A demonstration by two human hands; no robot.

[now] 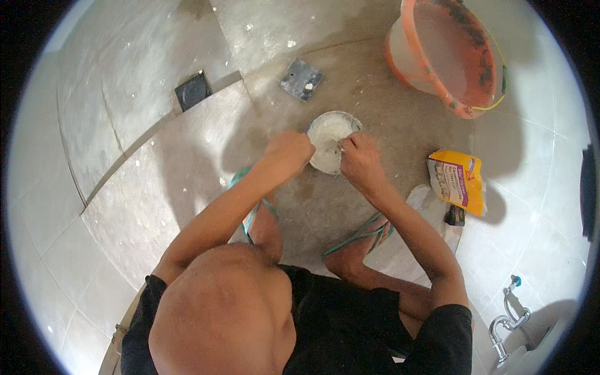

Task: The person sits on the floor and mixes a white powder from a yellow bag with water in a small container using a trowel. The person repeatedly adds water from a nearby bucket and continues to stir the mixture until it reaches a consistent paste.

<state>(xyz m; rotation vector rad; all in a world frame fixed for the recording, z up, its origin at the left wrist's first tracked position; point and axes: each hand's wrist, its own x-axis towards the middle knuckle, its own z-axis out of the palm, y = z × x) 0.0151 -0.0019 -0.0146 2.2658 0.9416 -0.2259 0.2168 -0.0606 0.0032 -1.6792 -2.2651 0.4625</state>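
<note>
A round bowl (338,113) stands on the floor between my feet, holding a whitish, thick powder or paste (331,130). My left hand (290,155) is closed at the bowl's left rim and appears to grip it. Over the right side of the bowl, the fingers of my right hand (361,159) are pinched together. A small pale end shows at those fingertips, but what they hold is too small to name.
Beyond the bowl lie a grey square plate (301,80) and a black square block (194,91). An orange-rimmed bucket (406,53) of cloudy liquid stands far right. A yellow bag (458,181) sits by the right wall, above a chrome pipe (514,320). Tiles cover the floor.
</note>
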